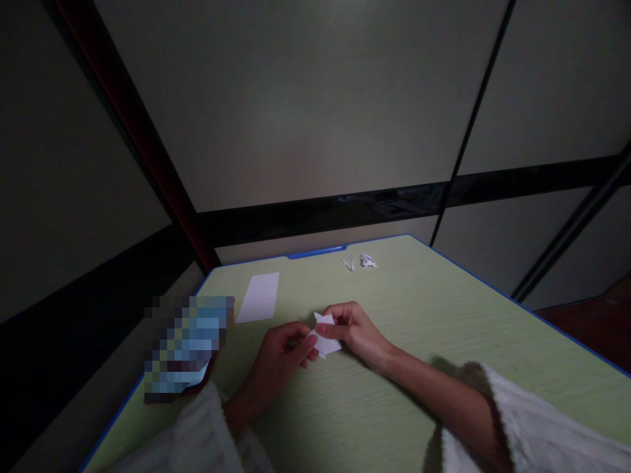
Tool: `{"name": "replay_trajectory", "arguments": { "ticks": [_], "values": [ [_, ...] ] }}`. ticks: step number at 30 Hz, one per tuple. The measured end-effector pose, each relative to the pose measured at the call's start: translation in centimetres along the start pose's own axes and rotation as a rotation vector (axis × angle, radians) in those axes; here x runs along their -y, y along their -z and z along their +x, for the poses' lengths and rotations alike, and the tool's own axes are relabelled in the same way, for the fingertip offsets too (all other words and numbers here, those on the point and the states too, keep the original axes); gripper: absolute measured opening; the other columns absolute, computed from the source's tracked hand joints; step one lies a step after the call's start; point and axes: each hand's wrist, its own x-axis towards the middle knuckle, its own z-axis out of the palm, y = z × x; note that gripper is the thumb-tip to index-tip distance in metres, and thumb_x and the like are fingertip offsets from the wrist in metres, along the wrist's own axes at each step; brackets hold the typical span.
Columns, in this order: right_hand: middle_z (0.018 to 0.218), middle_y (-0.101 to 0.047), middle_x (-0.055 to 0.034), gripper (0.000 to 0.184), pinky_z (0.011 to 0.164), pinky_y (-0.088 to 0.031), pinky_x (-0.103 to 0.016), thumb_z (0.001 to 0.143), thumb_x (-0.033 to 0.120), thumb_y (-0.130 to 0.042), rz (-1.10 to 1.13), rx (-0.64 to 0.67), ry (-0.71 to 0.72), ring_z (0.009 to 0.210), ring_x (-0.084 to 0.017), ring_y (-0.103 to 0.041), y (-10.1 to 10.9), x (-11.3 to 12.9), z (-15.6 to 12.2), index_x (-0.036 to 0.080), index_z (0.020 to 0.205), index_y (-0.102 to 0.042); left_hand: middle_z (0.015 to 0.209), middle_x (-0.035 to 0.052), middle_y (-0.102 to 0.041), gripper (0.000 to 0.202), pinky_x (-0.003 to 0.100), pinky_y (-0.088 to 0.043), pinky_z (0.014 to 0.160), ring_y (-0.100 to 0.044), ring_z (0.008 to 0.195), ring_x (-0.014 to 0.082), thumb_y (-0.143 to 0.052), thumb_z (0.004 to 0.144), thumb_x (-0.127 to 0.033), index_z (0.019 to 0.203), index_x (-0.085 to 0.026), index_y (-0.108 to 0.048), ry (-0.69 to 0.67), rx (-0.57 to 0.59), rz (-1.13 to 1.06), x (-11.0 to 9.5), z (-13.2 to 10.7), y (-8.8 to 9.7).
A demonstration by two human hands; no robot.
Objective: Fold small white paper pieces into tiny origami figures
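Observation:
Between my two hands is a small piece of folded white paper (329, 343), held just above the table, with pointed corners sticking out. My left hand (286, 347) pinches its left side between thumb and fingers. On the upper right side, my right hand (359, 332) grips it with the thumb lying across the front. Some fingertips are hidden behind the paper. Farther back lie a small folded paper figure (367, 261) and a thin V-shaped paper piece (349, 264). A flat white paper sheet (259, 297) rests to the left.
A blurred-out device with a red edge (190, 348) stands at the table's left side. The pale green table (444, 315) has a blue rim and a blue handle (318, 251) at its far edge. Behind it rise grey panels (320, 105) with a black band.

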Motion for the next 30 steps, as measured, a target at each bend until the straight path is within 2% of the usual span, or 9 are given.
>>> {"name": "replay_trajectory", "arguments": {
  "ticks": [5, 11, 15, 19, 25, 30],
  "values": [
    [0.042, -0.048, 0.0029, 0.029, 0.039, -0.025, -0.018, 0.059, 0.037, -0.058, -0.071, 0.038, 0.019, 0.038, -0.004, -0.037, 0.22, -0.13, 0.06, 0.010, 0.050, -0.053, 0.041, -0.0031, -0.051, 0.018, 0.018, -0.035, 0.042, -0.045, 0.040, 0.0077, -0.054, 0.062, -0.024, 0.048, -0.013, -0.053, 0.012, -0.023, -0.008, -0.39, -0.23, -0.05],
    [0.044, -0.049, 0.0022, 0.030, 0.042, -0.027, -0.019, 0.060, 0.039, -0.056, -0.085, 0.066, 0.035, 0.040, -0.006, -0.039, 0.12, -0.43, 0.11, 0.010, 0.053, -0.054, 0.037, -0.0027, -0.049, 0.029, 0.019, -0.035, 0.042, -0.045, 0.039, 0.0089, -0.049, 0.066, -0.031, 0.043, -0.014, -0.051, 0.009, -0.090, 0.043, -0.87, -0.24, -0.15],
    [0.045, -0.052, 0.0005, 0.028, 0.043, -0.029, -0.020, 0.062, 0.037, -0.054, -0.092, 0.036, 0.049, 0.042, -0.008, -0.043, 0.17, -0.28, 0.14, 0.010, 0.054, -0.055, 0.044, -0.0019, -0.053, 0.027, 0.019, -0.036, 0.042, -0.046, 0.040, 0.0084, -0.046, 0.069, -0.031, 0.051, -0.013, -0.053, -0.029, -0.043, -0.013, -0.39, -0.12, -0.02],
    [0.044, -0.049, 0.0017, 0.027, 0.041, -0.027, -0.019, 0.062, 0.035, -0.055, -0.127, -0.024, 0.076, 0.040, -0.006, -0.039, 0.38, -0.25, 0.23, 0.010, 0.052, -0.053, 0.048, -0.0010, -0.054, 0.021, 0.019, -0.036, 0.042, -0.046, 0.043, 0.0085, -0.047, 0.069, -0.028, 0.055, -0.013, -0.053, -0.039, 0.014, -0.039, -0.22, -0.15, 0.08],
    [0.044, -0.049, 0.0020, 0.028, 0.040, -0.026, -0.019, 0.061, 0.037, -0.056, -0.121, 0.001, 0.073, 0.039, -0.005, -0.038, 0.36, -0.23, 0.18, 0.010, 0.051, -0.052, 0.048, -0.0005, -0.054, 0.021, 0.019, -0.036, 0.043, -0.046, 0.043, 0.0085, -0.047, 0.067, -0.027, 0.052, -0.013, -0.053, -0.039, 0.017, -0.016, -0.31, -0.24, 0.10],
    [0.043, -0.048, 0.0024, 0.030, 0.040, -0.026, -0.019, 0.061, 0.038, -0.056, -0.134, -0.001, 0.075, 0.039, -0.005, -0.037, 0.14, -0.13, 0.00, 0.011, 0.050, -0.051, 0.044, -0.0020, -0.053, 0.020, 0.019, -0.036, 0.044, -0.046, 0.042, 0.0087, -0.050, 0.065, -0.025, 0.048, -0.014, -0.053, -0.015, -0.033, 0.011, -0.65, -0.35, -0.05]
  ]
}}
